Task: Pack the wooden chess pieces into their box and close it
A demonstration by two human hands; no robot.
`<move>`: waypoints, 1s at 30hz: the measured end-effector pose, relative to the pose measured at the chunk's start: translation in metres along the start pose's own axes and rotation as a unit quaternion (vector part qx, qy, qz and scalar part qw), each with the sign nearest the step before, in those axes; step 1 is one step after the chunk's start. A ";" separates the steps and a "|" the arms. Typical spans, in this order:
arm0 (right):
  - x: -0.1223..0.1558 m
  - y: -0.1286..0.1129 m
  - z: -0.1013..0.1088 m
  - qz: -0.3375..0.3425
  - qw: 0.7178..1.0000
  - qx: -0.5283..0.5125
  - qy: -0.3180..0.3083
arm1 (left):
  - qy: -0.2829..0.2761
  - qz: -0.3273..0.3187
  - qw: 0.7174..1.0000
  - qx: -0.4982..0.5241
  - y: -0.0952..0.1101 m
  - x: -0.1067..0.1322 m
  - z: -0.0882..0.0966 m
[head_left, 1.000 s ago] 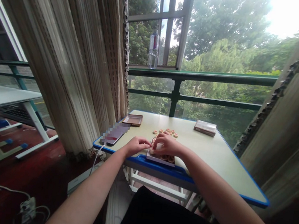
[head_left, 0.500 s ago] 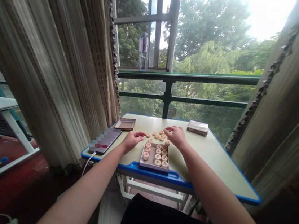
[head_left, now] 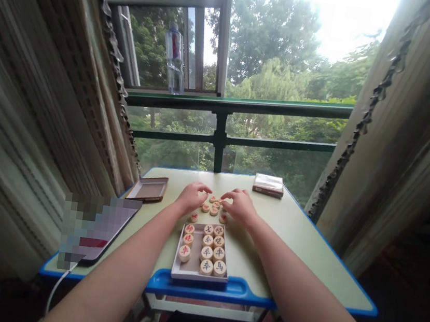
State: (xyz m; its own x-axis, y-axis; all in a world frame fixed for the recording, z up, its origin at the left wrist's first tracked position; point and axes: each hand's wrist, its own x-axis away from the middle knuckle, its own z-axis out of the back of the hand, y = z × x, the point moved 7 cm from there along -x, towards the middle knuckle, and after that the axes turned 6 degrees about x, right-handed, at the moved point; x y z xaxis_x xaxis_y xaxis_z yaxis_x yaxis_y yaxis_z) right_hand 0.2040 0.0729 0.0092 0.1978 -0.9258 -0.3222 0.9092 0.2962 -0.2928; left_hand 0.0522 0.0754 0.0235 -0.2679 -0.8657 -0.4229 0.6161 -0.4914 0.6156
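Observation:
Loose round xiangqi pieces (head_left: pixel 214 211) with red characters lie in a small cluster on the table. My left hand (head_left: pixel 193 198) is at the cluster's left side, thumb and fingers apart, and I see nothing held in it. On the right side, my right hand (head_left: pixel 240 206) curves over the pieces with its fingertips near or touching them; no held piece shows. Nearer me sits a shallow open box (head_left: pixel 194 255). Stacks of black-marked pieces (head_left: pixel 207 253) fill its right side, and red-marked pieces (head_left: pixel 184 253) line its left, with bare bottom between.
An open box lid (head_left: pixel 148 190) lies at the table's back left, above a partly blurred tablet-like device (head_left: pixel 112 232) with a white cable. A small closed box (head_left: pixel 268 184) is at the back right. A plastic bottle (head_left: pixel 175 62) stands by the window above the green railing (head_left: pixel 245 104).
The view has moved closer and shifted, so the table looks larger. My left hand has moved forward to the loose pieces. The right hand stays over the cluster, its fingers now lower.

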 end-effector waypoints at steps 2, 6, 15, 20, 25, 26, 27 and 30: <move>0.000 -0.003 0.001 0.007 1.000 0.002 -0.001 | 0.017 -0.009 1.000 0.007 -0.006 0.001 -0.002; 0.001 -0.008 0.000 0.011 1.000 0.005 -0.027 | -0.024 -0.018 0.999 0.016 -0.018 0.003 -0.004; 0.001 0.014 0.005 -0.065 0.995 0.009 -0.078 | -0.041 0.150 0.982 0.104 -0.051 0.012 0.013; 0.004 0.008 0.001 -0.056 0.992 -0.015 -0.110 | -0.045 0.156 0.980 0.116 -0.042 0.017 0.001; 0.005 0.006 0.000 -0.046 0.993 -0.013 -0.112 | 0.014 0.076 0.995 0.063 -0.031 0.013 0.006; 0.005 0.005 0.000 -0.046 0.993 -0.014 -0.112 | 0.018 0.061 0.996 0.064 -0.027 0.013 0.007; 0.005 0.005 0.001 -0.048 0.993 -0.018 -0.108 | 0.015 0.050 0.996 0.071 -0.023 0.013 0.006; 0.005 -0.001 0.008 -0.037 0.996 -0.053 -0.068 | -0.011 0.042 0.992 0.122 -0.010 0.015 0.003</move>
State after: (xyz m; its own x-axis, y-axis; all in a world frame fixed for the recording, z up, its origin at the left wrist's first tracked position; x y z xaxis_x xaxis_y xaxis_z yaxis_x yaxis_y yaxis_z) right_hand 0.2074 0.0663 0.0155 0.1862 -0.9670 -0.1739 0.8807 0.2427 -0.4067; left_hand 0.0401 0.0665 0.0130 -0.2410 -0.9051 -0.3503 0.4410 -0.4237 0.7912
